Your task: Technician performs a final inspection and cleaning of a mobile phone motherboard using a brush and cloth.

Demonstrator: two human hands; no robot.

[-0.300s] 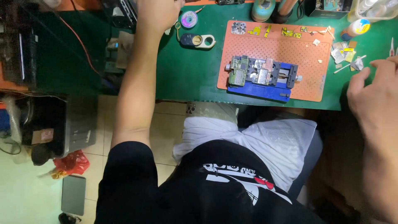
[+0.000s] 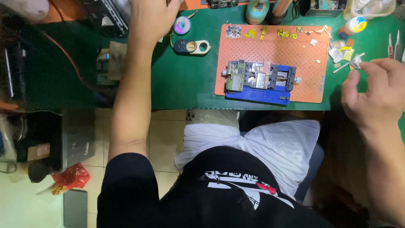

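Since a moment ago, the right hand (image 2: 373, 90) has lifted toward the scraps at the mat's right edge, fingers now pinched on a small grey chip (image 2: 355, 62). Across the green desk (image 2: 185, 84), the left hand (image 2: 154, 19) lies spread near a solder-wick spool (image 2: 182, 25), holding nothing visible. On the orange mat (image 2: 274, 48), a circuit board (image 2: 237, 76) sits clamped in the blue holder (image 2: 261, 93); loose parts remain unplaced, so the work looks unfinished.

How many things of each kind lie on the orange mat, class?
Blue clamp fixture with circuit boards: 1
Square silver part: 1
Yellow-green small parts: 4
Pale scraps: 1
Total: 7
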